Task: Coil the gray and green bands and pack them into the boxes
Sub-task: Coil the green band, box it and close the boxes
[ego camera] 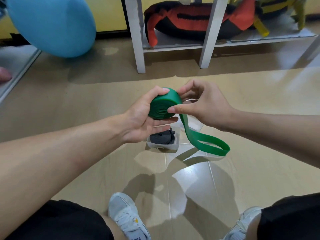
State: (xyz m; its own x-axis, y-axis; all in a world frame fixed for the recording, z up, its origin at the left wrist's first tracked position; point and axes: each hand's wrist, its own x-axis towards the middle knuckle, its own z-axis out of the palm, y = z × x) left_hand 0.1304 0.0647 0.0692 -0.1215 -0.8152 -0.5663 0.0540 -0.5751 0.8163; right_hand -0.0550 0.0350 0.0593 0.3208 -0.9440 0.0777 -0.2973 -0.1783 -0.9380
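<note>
Cupped in my left hand (138,118), thumb over the top, sits the tight coil of the flat green rubber band (163,104), my right hand (199,103) pinching it thumb on face, fingers behind. I judge the springy coil could unwind if either hand eases, since a loose tail loops toward 4 o'clock. Below, at 6 o'clock, the open clear plastic box (162,146) already holds the dark gray coiled band (161,136).
</note>
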